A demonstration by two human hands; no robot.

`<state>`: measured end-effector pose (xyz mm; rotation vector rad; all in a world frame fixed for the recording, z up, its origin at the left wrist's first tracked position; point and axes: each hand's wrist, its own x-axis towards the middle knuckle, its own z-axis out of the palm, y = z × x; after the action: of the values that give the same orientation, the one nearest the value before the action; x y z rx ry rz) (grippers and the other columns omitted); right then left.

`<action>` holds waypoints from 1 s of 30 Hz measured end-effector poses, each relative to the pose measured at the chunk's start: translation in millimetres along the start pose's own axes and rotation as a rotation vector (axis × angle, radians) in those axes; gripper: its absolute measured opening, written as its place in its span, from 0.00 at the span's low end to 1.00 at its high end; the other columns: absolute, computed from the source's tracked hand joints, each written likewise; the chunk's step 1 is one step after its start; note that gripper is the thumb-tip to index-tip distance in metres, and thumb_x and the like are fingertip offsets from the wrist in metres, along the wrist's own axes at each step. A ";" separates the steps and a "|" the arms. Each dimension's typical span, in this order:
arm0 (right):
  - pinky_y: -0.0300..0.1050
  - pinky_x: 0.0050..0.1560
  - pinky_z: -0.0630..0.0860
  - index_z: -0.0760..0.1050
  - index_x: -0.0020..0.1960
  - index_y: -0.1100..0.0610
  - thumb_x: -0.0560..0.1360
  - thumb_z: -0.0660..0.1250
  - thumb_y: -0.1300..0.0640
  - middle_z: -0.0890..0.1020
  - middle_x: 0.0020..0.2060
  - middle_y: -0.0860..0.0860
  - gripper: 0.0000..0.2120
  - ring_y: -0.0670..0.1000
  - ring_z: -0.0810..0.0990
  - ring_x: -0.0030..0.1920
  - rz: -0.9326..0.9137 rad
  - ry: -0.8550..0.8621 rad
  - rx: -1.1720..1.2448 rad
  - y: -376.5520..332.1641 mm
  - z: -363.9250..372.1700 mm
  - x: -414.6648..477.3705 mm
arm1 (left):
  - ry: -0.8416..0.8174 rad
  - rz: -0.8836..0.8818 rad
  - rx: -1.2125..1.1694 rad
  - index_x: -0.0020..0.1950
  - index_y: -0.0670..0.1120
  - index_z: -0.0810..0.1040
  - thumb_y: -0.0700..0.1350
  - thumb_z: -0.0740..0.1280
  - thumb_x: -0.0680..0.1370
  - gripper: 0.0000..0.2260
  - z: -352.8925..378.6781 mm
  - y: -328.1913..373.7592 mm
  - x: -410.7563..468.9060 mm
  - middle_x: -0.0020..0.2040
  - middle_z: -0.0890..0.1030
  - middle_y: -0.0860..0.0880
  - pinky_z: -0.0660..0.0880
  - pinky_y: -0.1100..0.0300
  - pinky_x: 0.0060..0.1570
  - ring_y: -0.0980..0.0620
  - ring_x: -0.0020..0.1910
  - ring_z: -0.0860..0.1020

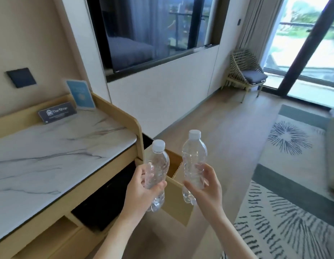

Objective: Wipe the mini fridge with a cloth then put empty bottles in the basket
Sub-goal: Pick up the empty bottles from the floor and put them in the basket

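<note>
The left hand point(142, 191) grips one bottle point(158, 165), the right hand point(206, 189) the other bottle point(194, 156), fingers point(207, 168) curled round their middles. Both seem empty: light, thin, easily dented, so hold gently.

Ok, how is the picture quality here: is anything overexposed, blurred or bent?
Head view: the balcony window is blown out white; the wall switch and blue card are blurred; the door frame leans from the wide lens; the left bottle and right bottle look fairly sharp.
</note>
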<state>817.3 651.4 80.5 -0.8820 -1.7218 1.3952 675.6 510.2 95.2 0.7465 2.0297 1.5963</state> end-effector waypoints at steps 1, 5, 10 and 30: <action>0.40 0.56 0.78 0.74 0.59 0.44 0.66 0.80 0.63 0.81 0.54 0.39 0.28 0.45 0.81 0.56 0.002 0.038 -0.002 0.9 -3.9 -3.2 | -0.031 0.010 0.010 0.61 0.58 0.73 0.50 0.79 0.70 0.23 2.7 -0.1 4.6 0.59 0.80 0.58 0.73 0.63 0.54 0.57 0.61 0.77; 0.29 0.51 0.75 0.73 0.61 0.45 0.66 0.80 0.61 0.80 0.55 0.40 0.29 0.42 0.80 0.55 0.020 0.167 -0.036 4.4 -21.3 -19.2 | -0.185 0.017 0.004 0.62 0.57 0.72 0.53 0.79 0.69 0.25 22.0 1.1 16.8 0.59 0.80 0.56 0.76 0.58 0.57 0.55 0.61 0.77; 0.25 0.49 0.73 0.72 0.66 0.47 0.67 0.80 0.58 0.79 0.57 0.38 0.31 0.33 0.78 0.52 0.054 0.313 -0.071 6.7 -53.3 -44.2 | -0.337 0.052 -0.017 0.61 0.55 0.73 0.53 0.78 0.68 0.25 60.4 2.9 16.4 0.57 0.81 0.53 0.75 0.62 0.52 0.56 0.59 0.78; 0.28 0.56 0.73 0.74 0.66 0.49 0.66 0.81 0.57 0.80 0.58 0.41 0.31 0.35 0.78 0.55 0.120 0.554 -0.085 66.7 -330.7 -24.2 | -0.590 0.109 0.096 0.60 0.59 0.73 0.57 0.79 0.66 0.26 352.9 71.6 -5.9 0.55 0.81 0.56 0.79 0.55 0.53 0.56 0.55 0.80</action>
<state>1120.5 799.3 57.0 -1.2949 -1.3238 1.0223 917.3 777.0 84.1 1.2142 1.6549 1.1494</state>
